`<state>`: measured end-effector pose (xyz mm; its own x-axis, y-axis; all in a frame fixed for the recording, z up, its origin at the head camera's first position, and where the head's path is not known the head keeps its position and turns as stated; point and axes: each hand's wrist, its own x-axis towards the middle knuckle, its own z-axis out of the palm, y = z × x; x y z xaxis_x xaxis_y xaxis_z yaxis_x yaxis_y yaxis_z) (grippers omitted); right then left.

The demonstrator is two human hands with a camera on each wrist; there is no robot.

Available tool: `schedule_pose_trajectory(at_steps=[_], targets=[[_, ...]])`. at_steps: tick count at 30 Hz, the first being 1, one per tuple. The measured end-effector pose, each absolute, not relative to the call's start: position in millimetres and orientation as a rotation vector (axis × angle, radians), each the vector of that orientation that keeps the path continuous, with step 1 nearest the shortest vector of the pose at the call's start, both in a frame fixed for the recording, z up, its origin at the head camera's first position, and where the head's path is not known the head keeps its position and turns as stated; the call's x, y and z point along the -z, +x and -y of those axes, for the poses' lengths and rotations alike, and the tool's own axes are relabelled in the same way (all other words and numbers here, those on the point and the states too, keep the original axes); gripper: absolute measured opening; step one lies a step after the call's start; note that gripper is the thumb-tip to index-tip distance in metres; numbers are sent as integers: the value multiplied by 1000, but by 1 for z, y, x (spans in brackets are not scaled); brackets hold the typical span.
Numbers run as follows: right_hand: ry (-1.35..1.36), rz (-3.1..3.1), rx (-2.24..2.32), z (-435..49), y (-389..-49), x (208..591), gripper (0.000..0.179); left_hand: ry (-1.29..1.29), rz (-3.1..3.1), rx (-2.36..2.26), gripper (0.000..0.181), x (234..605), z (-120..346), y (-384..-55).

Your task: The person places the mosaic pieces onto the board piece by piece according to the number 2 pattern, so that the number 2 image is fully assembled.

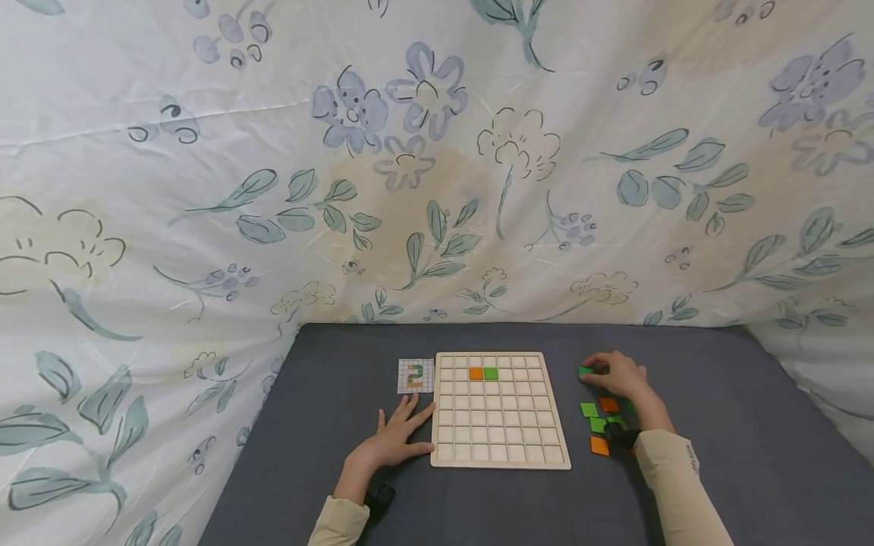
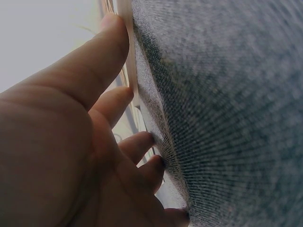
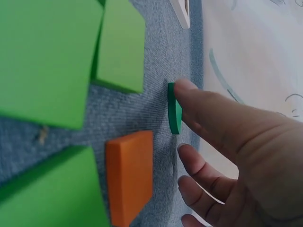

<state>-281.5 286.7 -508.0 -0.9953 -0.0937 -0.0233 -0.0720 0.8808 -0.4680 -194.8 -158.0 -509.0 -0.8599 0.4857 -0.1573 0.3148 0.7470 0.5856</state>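
A wooden grid board (image 1: 501,415) lies on the dark cloth. One orange tile (image 1: 476,373) and one green tile (image 1: 490,373) sit side by side in its second row from the back. My left hand (image 1: 392,441) rests spread at the board's left edge, its thumb (image 2: 102,59) and index finger touching the rim. Right of the board, my right hand (image 1: 617,375) pinches a darker green tile (image 3: 174,111) between thumb and fingers, close to the cloth. That tile stands on edge in the right wrist view; its far face is hidden.
Loose green tiles (image 1: 589,410) and orange tiles (image 1: 599,446) lie under my right forearm, partly covered by it. A small card (image 1: 415,376) with a green and orange figure on a grid lies by the board's back left. Behind the table hangs a flowered curtain (image 1: 437,227).
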Motion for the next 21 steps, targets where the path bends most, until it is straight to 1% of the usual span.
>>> schedule_pose_trajectory(at_steps=[5,21], targets=[[-142,-3007,737,-284,-279,508,41,625,-2648,-802,70,508,157,-195],[-61,-3042,657,-280,-281,510,42,615,-2652,-785,72,509,157,-195]])
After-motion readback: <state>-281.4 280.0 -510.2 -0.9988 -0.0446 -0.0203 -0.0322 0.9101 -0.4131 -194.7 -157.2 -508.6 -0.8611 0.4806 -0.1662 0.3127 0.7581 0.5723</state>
